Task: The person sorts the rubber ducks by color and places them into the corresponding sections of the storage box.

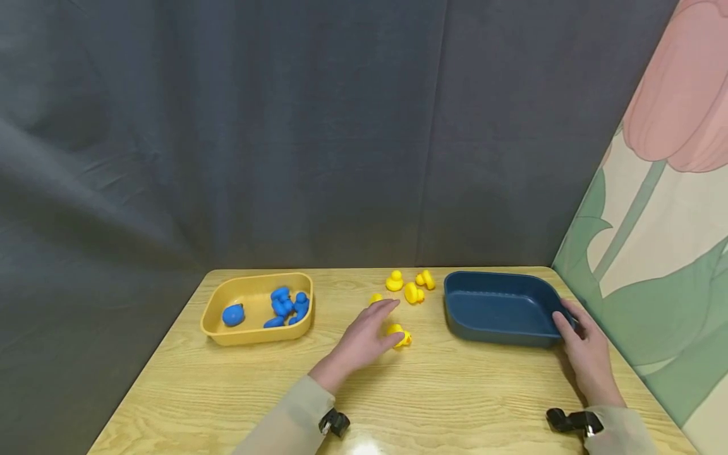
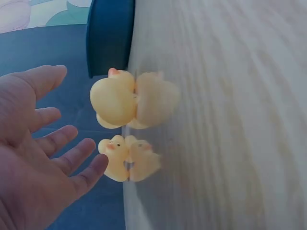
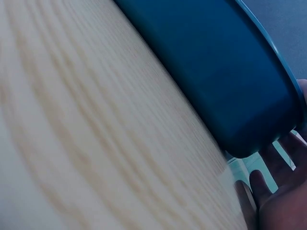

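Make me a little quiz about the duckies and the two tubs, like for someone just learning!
1. True or false: the blue tub has yellow ducks inside it.
2. Which hand touches the blue tub? A) left hand B) right hand
3. Fill in: the blue toys lie in the ______ tub.

Key:
1. False. It looks empty; the yellow ducks sit on the wooden table.
2. B. The right hand is at its near right end, while the left hand hovers open by a yellow duck.
3. Yellow.
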The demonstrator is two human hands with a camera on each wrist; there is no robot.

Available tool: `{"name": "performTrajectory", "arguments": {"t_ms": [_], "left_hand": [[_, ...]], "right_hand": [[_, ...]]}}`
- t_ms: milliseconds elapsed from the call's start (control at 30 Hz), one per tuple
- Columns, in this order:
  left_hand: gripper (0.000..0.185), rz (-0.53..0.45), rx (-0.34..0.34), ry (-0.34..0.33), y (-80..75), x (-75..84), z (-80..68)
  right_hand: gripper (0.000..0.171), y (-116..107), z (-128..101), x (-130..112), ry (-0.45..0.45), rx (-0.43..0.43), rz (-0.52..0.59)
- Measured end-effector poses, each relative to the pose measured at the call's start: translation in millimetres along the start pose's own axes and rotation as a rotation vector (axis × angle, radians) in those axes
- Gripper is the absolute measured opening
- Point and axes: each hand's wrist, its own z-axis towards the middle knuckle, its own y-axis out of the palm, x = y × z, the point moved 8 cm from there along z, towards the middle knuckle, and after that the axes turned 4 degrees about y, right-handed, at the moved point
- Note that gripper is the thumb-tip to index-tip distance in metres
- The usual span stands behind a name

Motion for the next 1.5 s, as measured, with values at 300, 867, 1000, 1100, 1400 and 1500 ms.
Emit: {"name": "performTrajectory", "arguments": {"t_ms": [300, 867, 1000, 1100, 1400, 1500], "left_hand": [[0.069, 0.047, -0.087, -0.045, 17.5, -8.6, -0.9], [0.065, 0.093, -0.098, -0.039, 18.6, -8.4, 2.6], [0.061, 0.104, -0.092, -0.032, 18.0, -7.4, 4.3], [0.057, 0.109, -0.088, -0.026, 18.8, -8.4, 5.1], [0.056, 0.104, -0.073, -0.025, 19.2, -10.8, 6.6], [0.056, 0.082, -0.046, -0.041, 16.5, -10.0, 7.1]], "right_hand": [[0.064, 3, -3, -1, -0.041, -0.029, -0.032], [0.061, 9, -3, -6, -0.112, -0.099, -0.045], [0.061, 11, -2, -7, -0.110, -0.110, -0.050], [0.061, 12, -3, -8, -0.108, -0.121, -0.046], [0.061, 12, -6, -12, -0.114, -0.141, -0.040], [0.061, 12, -7, -12, -0.114, -0.144, -0.027]]}}
